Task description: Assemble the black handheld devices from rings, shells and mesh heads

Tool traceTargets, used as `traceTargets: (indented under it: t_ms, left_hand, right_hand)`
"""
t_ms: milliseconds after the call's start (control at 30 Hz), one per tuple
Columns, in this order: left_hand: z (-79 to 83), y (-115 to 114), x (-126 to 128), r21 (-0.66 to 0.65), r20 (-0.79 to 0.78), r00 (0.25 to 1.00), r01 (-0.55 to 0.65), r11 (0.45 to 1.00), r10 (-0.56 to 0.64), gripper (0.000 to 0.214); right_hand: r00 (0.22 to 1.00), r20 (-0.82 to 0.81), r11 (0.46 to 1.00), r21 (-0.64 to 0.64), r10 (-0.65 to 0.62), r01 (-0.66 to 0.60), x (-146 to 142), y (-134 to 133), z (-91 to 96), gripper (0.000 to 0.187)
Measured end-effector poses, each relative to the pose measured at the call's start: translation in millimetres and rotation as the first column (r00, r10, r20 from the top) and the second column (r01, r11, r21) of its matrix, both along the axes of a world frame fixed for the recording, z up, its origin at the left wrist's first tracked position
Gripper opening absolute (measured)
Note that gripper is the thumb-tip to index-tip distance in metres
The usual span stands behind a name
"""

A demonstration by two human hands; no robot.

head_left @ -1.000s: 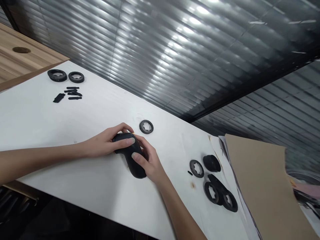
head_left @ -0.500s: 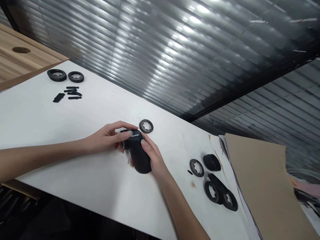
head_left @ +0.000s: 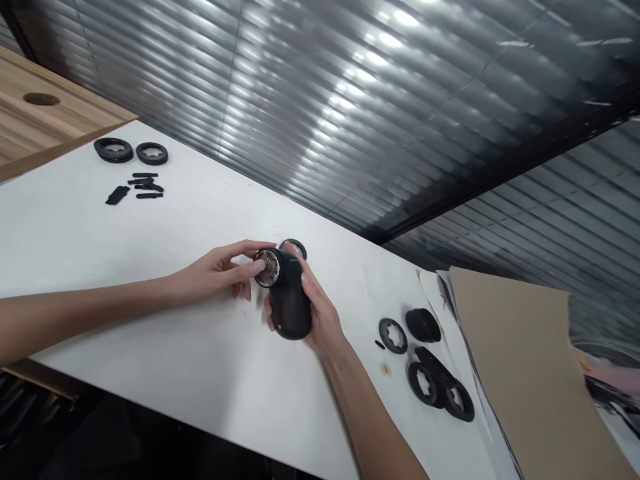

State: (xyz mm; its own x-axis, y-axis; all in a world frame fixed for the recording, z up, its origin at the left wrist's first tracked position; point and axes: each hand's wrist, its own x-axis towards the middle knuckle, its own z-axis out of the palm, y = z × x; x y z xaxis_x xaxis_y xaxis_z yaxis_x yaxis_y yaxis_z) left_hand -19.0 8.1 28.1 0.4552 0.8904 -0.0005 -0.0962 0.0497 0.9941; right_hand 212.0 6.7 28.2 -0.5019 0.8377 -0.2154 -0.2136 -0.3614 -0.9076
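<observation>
My right hand [head_left: 320,313] is wrapped round a black lint shaver [head_left: 290,303], holding it above the white table [head_left: 100,233] with its round metal mesh head turned toward me. My left hand [head_left: 220,273] pinches the rim of that mesh head between thumb and fingers. Just behind the shaver lies a black ring [head_left: 296,248], partly hidden by it.
Black rings and a cap [head_left: 423,325] lie in a cluster at the right. Two rings [head_left: 131,152] and small black strips [head_left: 140,185] sit at the far left. A wooden board [head_left: 40,113] borders the left, a brown cardboard sheet [head_left: 530,373] the right. A ribbed metal wall stands behind.
The shaver has been lifted off the table and turned, so its mesh head now faces me. My left fingers have shifted onto the head.
</observation>
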Motion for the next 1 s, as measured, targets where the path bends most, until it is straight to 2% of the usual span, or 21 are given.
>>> traceTargets:
  t_ms: [200, 400, 633, 800, 900, 967, 1000]
  left_hand:
    - [0.0, -1.0, -0.2, -0.028, -0.012, 1.000, -0.004, 1.000, 0.004, 0.055]
    - [-0.9, -0.2, -0.7, -0.037, 0.022, 1.000, 0.015, 0.999, -0.014, 0.055]
    - [0.4, -2.4, -1.1, -0.063, 0.040, 0.999, -0.010, 0.998, 0.013, 0.071]
    - [-0.4, -5.5, 0.4, 0.026, 0.008, 0.997, -0.078, 0.997, 0.078, 0.058]
    - [-4.0, -8.2, 1.1, 0.089, 0.021, 0.990, -0.138, 0.986, 0.136, 0.056]
    - [-6.5, -10.7, 1.4, 0.154, 0.020, 0.979, -0.205, 0.967, 0.205, 0.058]
    - [-7.4, -12.2, 1.5, 0.200, 0.017, 0.970, -0.243, 0.949, 0.244, 0.059]
  right_hand:
    - [0.991, -0.066, 0.993, -0.027, 0.113, -0.115, -2.6, -6.5, 1.1, 0.094]
    - [0.982, -0.142, 0.989, -0.063, 0.127, -0.137, -6.3, -5.7, 1.2, 0.092]
    - [0.969, -0.145, 0.978, -0.035, 0.199, -0.206, -1.6, -1.7, 4.8, 0.103]
    - [0.952, -0.155, 0.961, -0.037, 0.265, -0.273, -2.0, 0.7, 2.4, 0.084]
    - [0.971, -0.029, 0.968, 0.087, 0.237, -0.234, -4.7, -3.5, 0.4, 0.067]
    - [0.976, 0.200, 0.943, 0.299, 0.089, -0.147, -6.5, -8.3, -1.4, 0.057]
    - [0.948, 0.314, 0.894, 0.436, -0.046, -0.102, -7.1, -10.6, -2.6, 0.054]
